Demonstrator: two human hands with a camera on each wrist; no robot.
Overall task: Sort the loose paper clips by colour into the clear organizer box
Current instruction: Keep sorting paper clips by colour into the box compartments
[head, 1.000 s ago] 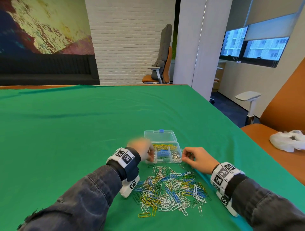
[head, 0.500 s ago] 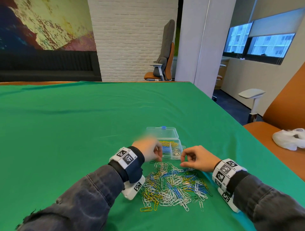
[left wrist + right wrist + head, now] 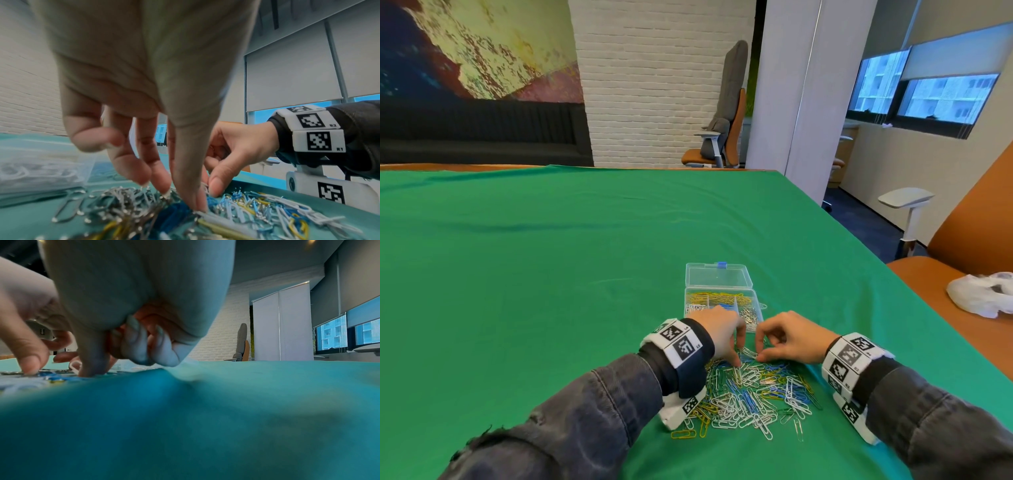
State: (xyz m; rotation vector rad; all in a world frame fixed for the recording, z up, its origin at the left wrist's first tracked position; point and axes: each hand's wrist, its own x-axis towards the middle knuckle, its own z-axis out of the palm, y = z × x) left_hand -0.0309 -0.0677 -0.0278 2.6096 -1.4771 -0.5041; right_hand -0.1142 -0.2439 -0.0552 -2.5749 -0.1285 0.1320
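White-coated wire at stake: one white clip (image 3: pixel 748 353), lying at the far edge of the loose pile (image 3: pixel 753 394) on green cloth (image 3: pixel 551 274). Pinched at its near-right end between thumb and forefinger of the right hand (image 3: pixel 791 337); runs slantwise, long axis up and to the left, toward the left hand (image 3: pixel 722 337). Left-hand fingers (image 3: pixel 144 170) stretched down, tips pressing into the pile just beside that clip, closed round nothing visible.

Clear organizer box (image 3: pixel 719 289) just beyond both hands, lid (image 3: pixel 717 274) thrown back, yellow along the far row, blue and silver nearer. Whitish clips apparently in the near-left cell, partly hidden behind the left hand.

Judged from this: a short carry away from the body and slightly leftward. Right hand holding, yet left hand nearer the likely cell; crossing over the left knuckles probably needed, or a hand-over.
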